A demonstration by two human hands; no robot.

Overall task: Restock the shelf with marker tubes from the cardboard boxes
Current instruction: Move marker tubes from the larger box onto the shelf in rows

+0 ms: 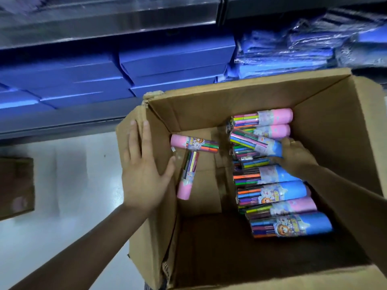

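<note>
The right hand [294,155] grips a blue-capped marker tube [256,144] atop the right-hand pile inside the cardboard box [209,101]; lift it straight up, clear of its neighbours. Its long axis runs left-right, cap rightward. The left hand [144,166] lies flat, steadying the left flap.

1. Cardboard boxes: two, a big open one [209,105] and another [16,185] at left edge.
2. Pink-capped marker tubes [193,144] lying loose on the left: two.
3. Stacked tubes [293,226] on the right: roughly nine, some hidden.
4. Hands: two.
</note>
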